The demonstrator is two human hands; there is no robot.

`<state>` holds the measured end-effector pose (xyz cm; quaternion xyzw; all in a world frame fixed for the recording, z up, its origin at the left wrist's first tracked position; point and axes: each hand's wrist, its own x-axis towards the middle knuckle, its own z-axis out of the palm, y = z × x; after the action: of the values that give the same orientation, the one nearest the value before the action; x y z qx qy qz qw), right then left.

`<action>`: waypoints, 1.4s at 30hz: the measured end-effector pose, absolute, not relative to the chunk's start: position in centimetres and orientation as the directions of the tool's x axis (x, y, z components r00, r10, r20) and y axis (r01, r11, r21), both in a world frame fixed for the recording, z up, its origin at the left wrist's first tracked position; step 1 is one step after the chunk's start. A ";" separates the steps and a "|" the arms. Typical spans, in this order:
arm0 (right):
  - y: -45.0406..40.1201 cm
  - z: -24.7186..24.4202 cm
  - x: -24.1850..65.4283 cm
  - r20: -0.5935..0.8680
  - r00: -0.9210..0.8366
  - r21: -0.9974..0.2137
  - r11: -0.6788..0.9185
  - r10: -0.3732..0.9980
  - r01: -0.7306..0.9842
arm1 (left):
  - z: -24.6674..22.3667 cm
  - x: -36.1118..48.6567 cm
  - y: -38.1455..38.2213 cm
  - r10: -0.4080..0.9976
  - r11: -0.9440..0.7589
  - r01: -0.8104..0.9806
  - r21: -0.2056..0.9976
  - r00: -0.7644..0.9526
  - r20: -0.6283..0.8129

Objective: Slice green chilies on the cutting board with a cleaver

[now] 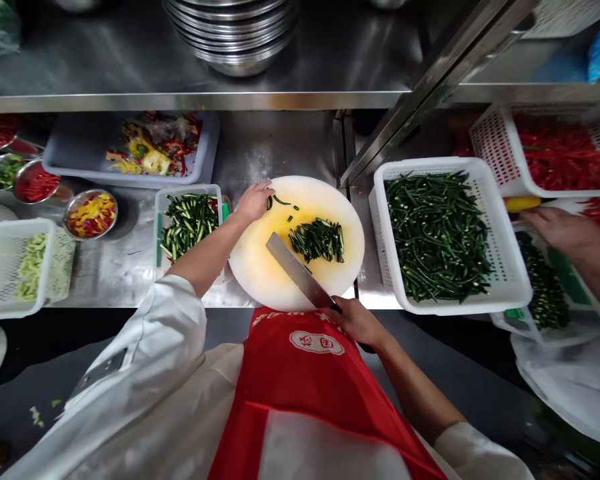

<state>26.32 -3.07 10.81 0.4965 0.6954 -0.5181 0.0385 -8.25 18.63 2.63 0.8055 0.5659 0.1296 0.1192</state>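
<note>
A round white cutting board (250, 267) lies at the counter's front edge, its middle stained yellow. On its right half is a pile of cut dark green pieces (317, 240), with a few loose bits nearer its far edge. My left hand (255, 202) is at the board's far left edge, fingers bent together over a small green piece; whether it grips it is hard to tell. In my right hand (356, 320) is the handle of a cleaver (297, 272), whose blade lies slantwise over the board, left of and in front of the pile.
Left of the board stands a container of cut green pieces (189, 223); a white basket of long green vegetables (440, 233) is at the right. Behind are a grey tray (80, 150) and a steel shelf (130, 101). Another person's hand (563, 230) is at far right.
</note>
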 end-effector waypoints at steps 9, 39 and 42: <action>-3.0 9.6 27.0 -0.591 -0.347 -0.660 -0.189 0.729 0.728 | 5.1 -8.4 16.1 0.894 -0.429 0.807 0.405 0.443 0.064; -1.0 10.0 24.3 -0.623 -0.398 -0.549 -0.015 0.673 0.836 | 0.3 -3.9 2.7 0.744 -0.632 0.596 0.495 0.645 0.172; -0.9 8.6 23.6 -0.581 -0.379 -0.585 -0.045 0.721 0.810 | 0.7 -3.9 3.2 0.713 -0.655 0.568 0.498 0.683 0.159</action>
<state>23.55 -0.92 8.55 0.5551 0.6892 -0.4631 0.0483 -3.94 3.17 0.74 0.8931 0.3585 0.1730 0.2095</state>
